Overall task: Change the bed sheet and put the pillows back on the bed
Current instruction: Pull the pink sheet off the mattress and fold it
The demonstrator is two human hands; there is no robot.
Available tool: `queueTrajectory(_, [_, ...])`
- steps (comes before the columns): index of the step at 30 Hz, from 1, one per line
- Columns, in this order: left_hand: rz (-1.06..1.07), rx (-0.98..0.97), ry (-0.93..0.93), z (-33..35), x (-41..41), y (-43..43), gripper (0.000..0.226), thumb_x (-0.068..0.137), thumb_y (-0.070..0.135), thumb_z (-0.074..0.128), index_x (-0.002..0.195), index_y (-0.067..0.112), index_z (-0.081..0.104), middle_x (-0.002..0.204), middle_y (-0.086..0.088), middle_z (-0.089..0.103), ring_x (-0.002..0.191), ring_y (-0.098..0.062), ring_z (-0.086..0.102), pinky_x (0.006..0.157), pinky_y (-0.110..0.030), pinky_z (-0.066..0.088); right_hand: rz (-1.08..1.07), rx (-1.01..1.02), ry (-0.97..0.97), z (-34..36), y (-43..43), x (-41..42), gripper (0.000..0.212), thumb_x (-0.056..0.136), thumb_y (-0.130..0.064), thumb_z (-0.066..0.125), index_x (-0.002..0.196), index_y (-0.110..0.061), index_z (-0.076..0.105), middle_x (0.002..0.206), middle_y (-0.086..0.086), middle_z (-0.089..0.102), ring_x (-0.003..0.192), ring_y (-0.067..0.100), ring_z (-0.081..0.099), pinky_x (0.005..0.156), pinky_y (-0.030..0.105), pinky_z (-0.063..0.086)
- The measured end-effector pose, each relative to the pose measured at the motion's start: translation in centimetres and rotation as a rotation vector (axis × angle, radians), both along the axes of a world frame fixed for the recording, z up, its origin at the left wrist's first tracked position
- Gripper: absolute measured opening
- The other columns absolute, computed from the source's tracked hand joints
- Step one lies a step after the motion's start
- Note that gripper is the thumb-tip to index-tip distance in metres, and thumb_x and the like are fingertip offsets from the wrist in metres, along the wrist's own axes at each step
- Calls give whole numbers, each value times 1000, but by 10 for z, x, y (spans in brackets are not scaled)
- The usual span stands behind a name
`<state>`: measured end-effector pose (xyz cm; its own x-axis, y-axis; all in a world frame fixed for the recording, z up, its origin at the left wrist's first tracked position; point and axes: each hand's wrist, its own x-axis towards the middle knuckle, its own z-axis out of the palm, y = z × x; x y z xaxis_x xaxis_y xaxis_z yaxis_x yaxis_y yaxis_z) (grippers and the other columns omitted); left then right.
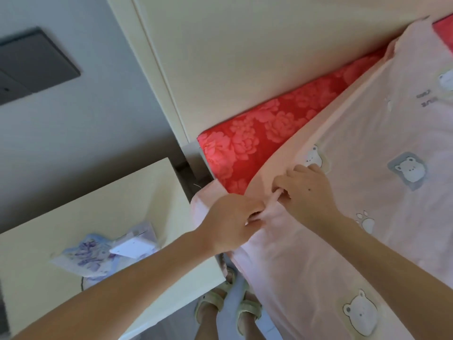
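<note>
the left hand [234,218] and right hand [310,190] both pinched the bunched edge of the pink sheet [382,133], short of the red mattress [255,136] corner, where an uneven tug might have left that corner bare.

The pink bear-print sheet [367,192] is looking like soft, matt cloth, creasing finely. The red floral mattress [257,138] is showing a smoother fabric with a faint sheen. The cream headboard [245,57] and bedside table [98,204] are reading as smooth, satin-finished board. The printed card [85,256] is looking like slightly glossy paper.
</note>
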<state>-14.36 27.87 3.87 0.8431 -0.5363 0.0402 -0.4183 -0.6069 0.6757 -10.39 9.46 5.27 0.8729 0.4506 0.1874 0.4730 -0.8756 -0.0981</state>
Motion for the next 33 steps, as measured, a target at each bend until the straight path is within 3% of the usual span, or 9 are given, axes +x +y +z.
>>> queueTrajectory(7, [-219,433,179,57,-15,-23,33,92,34,48,68,15,37,65,6,38,77,-18,47,71,-27,34,-497,-17,248,56,-80,-97,27,60,-10,86,56,-16,60,44,-2,51,43,20,39,56,27,30])
queueTrajectory(10, [-333,361,264,85,-40,-61,42,89,20,51,56,17,25,56,3,28,63,-19,37,61,-28,29,-989,617,587,87,-84,-144,9,85,-22,70,93,-20,68,75,-4,68,72,19,64,68,30,45])
queueTrajectory(12, [-396,314,315,96,-55,-89,43,88,17,52,55,15,24,56,3,29,54,-14,31,52,-22,24,-1238,1189,750,102,-83,-164,32,87,-32,66,115,-19,56,92,5,71,84,25,69,80,38,54])
queueTrajectory(14, [-457,256,361,107,-73,-118,46,89,17,54,54,16,25,56,4,29,52,-9,28,49,-16,21,-1344,1351,841,112,-85,-178,48,82,-41,69,119,-21,46,96,11,71,84,28,70,79,41,57])
queueTrajectory(17, [-587,201,440,119,-99,-156,44,89,15,58,53,17,32,54,9,32,53,-10,35,53,-13,25,-1372,1309,898,121,-93,-202,19,81,-19,74,88,-8,59,72,6,66,65,22,62,58,29,53])
queueTrajectory(19, [-657,198,513,127,-116,-178,39,88,17,59,55,20,39,55,9,37,50,-4,40,54,-14,31,-1416,1263,831,123,-108,-225,36,78,4,63,52,-10,43,48,2,41,51,19,43,53,26,40])
queueTrajectory(23, [-800,189,563,141,-142,-215,31,84,31,54,62,11,58,57,7,51,54,-3,48,65,-22,42,-1459,1267,720,133,-134,-285,37,78,3,56,53,-12,34,55,3,23,50,14,22,45,22,19])
queueTrajectory(28, [-825,200,63,150,-160,-286,33,80,34,53,94,9,69,92,-6,70,86,-26,64,80,-33,46,-1559,1307,553,134,-149,-383,39,77,7,48,54,-16,25,60,2,17,56,15,17,48,24,12])
queueTrajectory(33, [-1394,298,-499,156,-240,-374,65,75,8,70,134,26,52,142,-6,45,131,-32,38,103,-42,29,-1611,1315,449,151,-164,-492,33,81,0,49,55,-13,33,55,2,26,52,15,22,48,24,15])
